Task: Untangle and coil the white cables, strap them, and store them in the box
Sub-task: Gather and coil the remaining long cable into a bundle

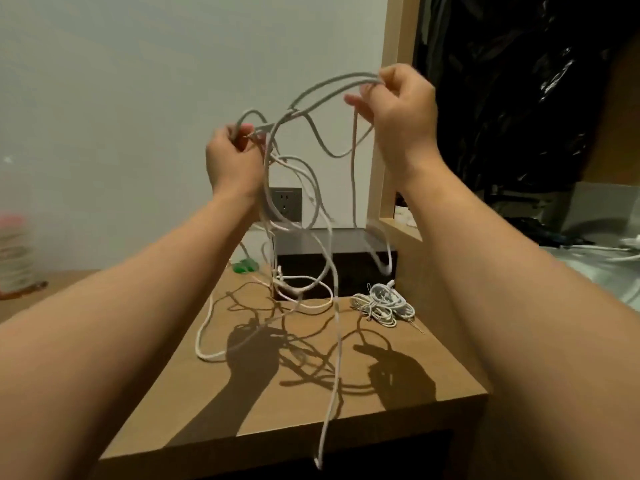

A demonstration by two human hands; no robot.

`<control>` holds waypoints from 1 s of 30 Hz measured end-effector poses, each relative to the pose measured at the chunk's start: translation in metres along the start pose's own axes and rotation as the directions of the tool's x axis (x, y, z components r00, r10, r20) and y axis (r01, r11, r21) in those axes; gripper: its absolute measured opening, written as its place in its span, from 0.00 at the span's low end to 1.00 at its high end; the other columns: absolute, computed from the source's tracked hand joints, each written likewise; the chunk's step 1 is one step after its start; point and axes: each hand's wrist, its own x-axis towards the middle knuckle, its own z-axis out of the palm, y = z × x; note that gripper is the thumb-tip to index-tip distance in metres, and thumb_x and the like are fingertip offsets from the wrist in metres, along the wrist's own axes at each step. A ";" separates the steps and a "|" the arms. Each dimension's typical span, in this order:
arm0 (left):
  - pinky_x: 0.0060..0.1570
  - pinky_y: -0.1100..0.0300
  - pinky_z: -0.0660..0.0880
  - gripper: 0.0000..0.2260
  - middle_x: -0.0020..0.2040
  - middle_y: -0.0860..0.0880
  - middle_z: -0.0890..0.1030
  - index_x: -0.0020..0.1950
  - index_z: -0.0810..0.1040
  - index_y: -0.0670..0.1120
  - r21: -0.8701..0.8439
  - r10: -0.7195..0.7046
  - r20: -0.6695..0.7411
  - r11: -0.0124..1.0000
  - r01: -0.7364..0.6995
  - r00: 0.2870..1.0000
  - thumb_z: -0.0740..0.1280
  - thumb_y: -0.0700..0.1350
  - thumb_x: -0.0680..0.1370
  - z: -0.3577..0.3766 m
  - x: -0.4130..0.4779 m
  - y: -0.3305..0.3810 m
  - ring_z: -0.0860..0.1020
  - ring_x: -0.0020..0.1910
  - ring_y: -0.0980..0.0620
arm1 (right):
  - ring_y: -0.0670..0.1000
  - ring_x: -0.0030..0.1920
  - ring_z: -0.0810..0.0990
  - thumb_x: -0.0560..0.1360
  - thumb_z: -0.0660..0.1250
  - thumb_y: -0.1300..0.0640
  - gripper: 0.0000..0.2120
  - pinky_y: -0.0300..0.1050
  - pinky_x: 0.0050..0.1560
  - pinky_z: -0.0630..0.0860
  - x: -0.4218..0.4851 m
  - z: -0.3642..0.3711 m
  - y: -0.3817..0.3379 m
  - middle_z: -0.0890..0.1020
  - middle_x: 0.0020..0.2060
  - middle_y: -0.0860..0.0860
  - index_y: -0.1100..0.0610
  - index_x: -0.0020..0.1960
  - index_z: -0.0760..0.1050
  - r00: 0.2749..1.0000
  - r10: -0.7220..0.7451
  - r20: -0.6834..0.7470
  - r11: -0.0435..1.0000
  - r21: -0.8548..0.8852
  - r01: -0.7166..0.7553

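A tangle of white cables [313, 188] hangs in the air between my raised hands, above a wooden table [398, 389]. My left hand [231, 161] pinches a knot of strands near a plug end. My right hand [398, 112], higher up, grips a doubled loop of cable. Loops trail down onto the table top, and one long strand [334, 375] runs over the front edge. A black open box [346, 268] stands at the back of the table. A small bundle of thin white cable [382, 304] lies on the table in front of the box's right corner.
Something green [245, 266] lies left of the box. A wall socket [285, 204] sits on the white wall behind. A wooden frame [384, 140] rises at the right, with dark plastic [519, 98] beyond it. A blurred container [15, 251] stands far left.
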 end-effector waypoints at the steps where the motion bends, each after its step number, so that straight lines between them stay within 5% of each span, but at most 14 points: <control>1: 0.48 0.53 0.79 0.02 0.42 0.44 0.79 0.45 0.75 0.46 -0.016 0.005 0.038 1.000 -0.004 0.999 0.67 0.40 0.75 0.000 -0.005 0.000 0.80 0.45 0.44 | 0.50 0.46 0.82 0.74 0.62 0.62 0.08 0.57 0.54 0.76 0.002 -0.001 0.005 0.78 0.35 0.46 0.53 0.37 0.72 1.000 -0.023 0.003 1.000 -0.010 0.023; 3: 0.44 0.59 0.78 0.03 0.42 0.47 0.79 0.48 0.76 0.44 0.082 -0.047 0.158 0.996 0.034 0.986 0.65 0.37 0.77 -0.005 -0.019 -0.013 0.80 0.43 0.48 | 0.52 0.48 0.81 0.75 0.60 0.62 0.09 0.57 0.55 0.76 -0.007 -0.003 0.025 0.79 0.36 0.47 0.52 0.38 0.73 0.997 0.064 0.052 0.996 -0.062 -0.061; 5: 0.39 0.65 0.75 0.07 0.42 0.48 0.79 0.52 0.78 0.43 0.270 -0.189 0.227 0.955 0.125 0.955 0.64 0.34 0.76 -0.015 -0.039 -0.030 0.79 0.41 0.53 | 0.55 0.47 0.81 0.76 0.59 0.64 0.11 0.58 0.55 0.77 -0.028 -0.009 0.052 0.79 0.36 0.50 0.55 0.39 0.75 0.931 0.312 0.188 0.920 -0.305 -0.246; 7: 0.38 0.64 0.70 0.08 0.41 0.48 0.79 0.49 0.79 0.41 0.320 -0.365 0.202 0.902 0.291 0.909 0.61 0.34 0.77 -0.030 -0.058 -0.043 0.77 0.40 0.55 | 0.57 0.42 0.80 0.77 0.58 0.64 0.09 0.55 0.50 0.79 -0.056 -0.019 0.074 0.79 0.38 0.55 0.63 0.48 0.77 0.729 0.629 0.268 0.666 -0.670 -0.328; 9: 0.38 0.60 0.65 0.10 0.40 0.46 0.80 0.44 0.79 0.41 0.340 -0.486 0.174 0.846 0.411 0.857 0.58 0.37 0.78 -0.043 -0.074 -0.050 0.76 0.40 0.53 | 0.57 0.37 0.81 0.78 0.56 0.64 0.11 0.52 0.42 0.79 -0.082 -0.028 0.087 0.80 0.41 0.58 0.65 0.55 0.75 0.610 0.763 0.213 0.510 -0.778 -0.366; 14: 0.38 0.58 0.66 0.15 0.45 0.45 0.82 0.47 0.79 0.40 0.322 -0.507 0.160 0.838 0.441 0.847 0.59 0.49 0.79 -0.056 -0.084 -0.046 0.75 0.40 0.52 | 0.52 0.43 0.77 0.78 0.55 0.57 0.08 0.50 0.43 0.76 -0.107 -0.020 0.090 0.77 0.46 0.51 0.52 0.49 0.73 0.823 0.568 0.007 0.546 -0.751 -0.371; 18: 0.36 0.62 0.76 0.07 0.50 0.46 0.81 0.48 0.80 0.47 0.262 -0.411 0.114 0.891 0.371 0.905 0.63 0.39 0.79 -0.046 -0.069 -0.038 0.80 0.45 0.52 | 0.51 0.59 0.67 0.77 0.59 0.53 0.10 0.49 0.61 0.67 -0.118 0.004 0.082 0.72 0.59 0.47 0.48 0.57 0.73 0.917 0.380 0.119 0.543 -0.832 -0.117; 20: 0.31 0.66 0.77 0.12 0.50 0.48 0.80 0.49 0.79 0.49 0.193 -0.372 0.133 0.919 0.344 0.919 0.59 0.36 0.80 -0.043 -0.065 -0.033 0.82 0.39 0.57 | 0.48 0.63 0.65 0.77 0.60 0.52 0.14 0.48 0.65 0.64 -0.121 0.014 0.076 0.71 0.62 0.44 0.45 0.62 0.71 0.893 0.372 0.253 0.695 -0.714 -0.087; 22: 0.28 0.68 0.75 0.13 0.51 0.52 0.80 0.52 0.79 0.51 0.123 -0.333 0.157 0.941 0.317 0.930 0.57 0.37 0.81 -0.041 -0.065 -0.028 0.81 0.34 0.60 | 0.44 0.64 0.65 0.76 0.63 0.53 0.19 0.47 0.65 0.66 -0.126 0.025 0.073 0.69 0.61 0.41 0.44 0.67 0.67 0.816 0.423 0.395 0.867 -0.438 -0.237; 25: 0.25 0.68 0.73 0.12 0.52 0.54 0.80 0.55 0.76 0.52 0.004 -0.316 0.142 0.948 0.318 0.938 0.57 0.38 0.82 -0.044 -0.069 -0.029 0.78 0.28 0.61 | 0.43 0.58 0.72 0.75 0.64 0.52 0.12 0.45 0.59 0.70 -0.136 0.035 0.087 0.76 0.53 0.40 0.44 0.58 0.72 0.688 0.486 0.538 0.872 -0.352 -0.340; 27: 0.26 0.66 0.76 0.10 0.53 0.53 0.80 0.56 0.74 0.52 -0.022 -0.330 0.073 0.943 0.333 0.941 0.57 0.39 0.82 -0.052 -0.069 -0.034 0.75 0.24 0.60 | 0.44 0.45 0.80 0.77 0.63 0.54 0.04 0.44 0.51 0.75 -0.137 0.033 0.099 0.81 0.40 0.44 0.50 0.47 0.77 0.658 0.556 0.508 0.830 -0.384 -0.404; 30: 0.34 0.59 0.81 0.10 0.52 0.49 0.80 0.60 0.67 0.49 -0.048 -0.400 0.042 0.915 0.402 0.916 0.58 0.38 0.81 -0.062 -0.071 -0.044 0.70 0.22 0.58 | 0.45 0.35 0.81 0.78 0.61 0.56 0.07 0.41 0.40 0.74 -0.134 0.025 0.109 0.80 0.34 0.50 0.55 0.45 0.76 0.645 0.642 0.415 0.765 -0.405 -0.501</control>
